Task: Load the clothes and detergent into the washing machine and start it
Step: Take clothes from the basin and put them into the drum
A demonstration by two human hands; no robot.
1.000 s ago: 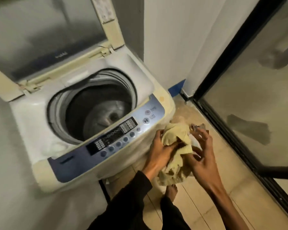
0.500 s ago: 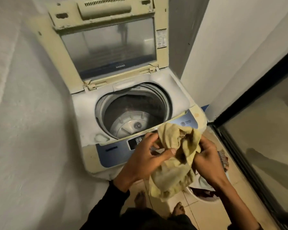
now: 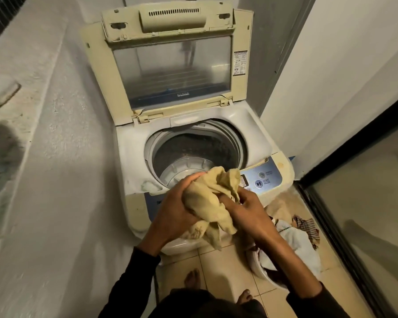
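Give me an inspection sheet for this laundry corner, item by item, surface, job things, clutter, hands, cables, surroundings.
Surface: tan tiled floor, bare feet on it.
Job's things: washing machine lid up, drum holds no clothes; yellow cloth held in front of the drum opening; no detergent seen.
Clutter: laundry basket with more clothes, right of machine.
Hands: left hand and right hand both grip the yellow cloth.
Cables: nothing seen.
Surroundings: white walls, glass door at right.

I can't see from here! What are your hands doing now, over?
Both hands, left and right, gripping yellow cloth. Cloth held over control panel, not yet in drum. Lid up, nothing blocking.
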